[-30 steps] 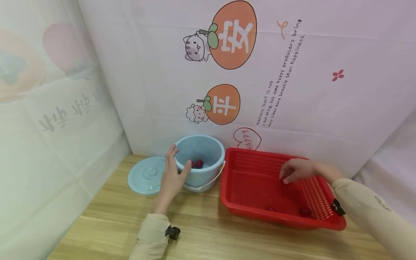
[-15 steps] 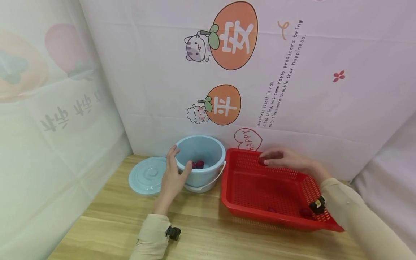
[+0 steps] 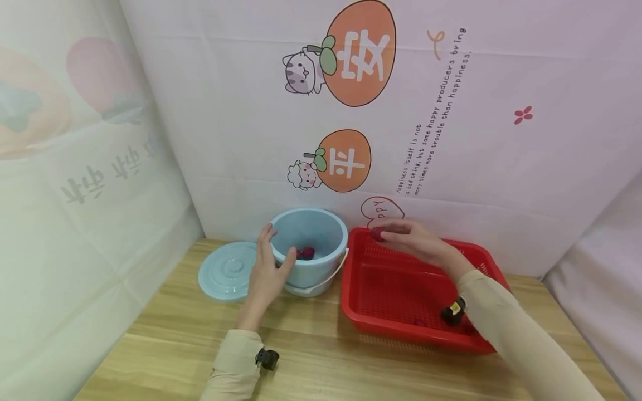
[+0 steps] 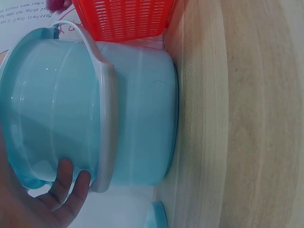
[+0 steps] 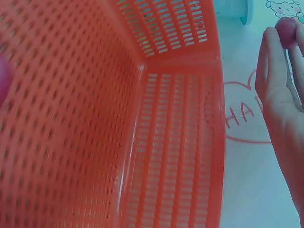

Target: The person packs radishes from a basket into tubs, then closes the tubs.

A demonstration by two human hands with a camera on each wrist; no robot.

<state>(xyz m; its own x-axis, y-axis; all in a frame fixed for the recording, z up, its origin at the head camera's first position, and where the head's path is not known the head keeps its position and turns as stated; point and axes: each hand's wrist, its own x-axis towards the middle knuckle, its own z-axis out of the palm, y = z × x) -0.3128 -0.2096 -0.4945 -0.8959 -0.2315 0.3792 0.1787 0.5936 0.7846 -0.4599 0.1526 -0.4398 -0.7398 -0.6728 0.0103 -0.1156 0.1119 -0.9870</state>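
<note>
One red fruit (image 3: 377, 234), pinched in the right hand (image 3: 411, 240), had risen out of the basket (image 3: 401, 328) to its back-left corner near the bucket (image 3: 321, 270), whose rim the left hand (image 3: 264, 274) held; two fruits stayed in the basket.

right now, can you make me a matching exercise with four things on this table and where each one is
Things:
1. lid
2. bucket
3. small red fruit
4. red basket

Places:
A. pinched in the right hand fingers, above the basket's far left corner
B. flat on the table, left of the bucket
C. on the table, right of the bucket
D. gripped at the rim by the left hand

Pairs: 1-B, 2-D, 3-A, 4-C
</note>
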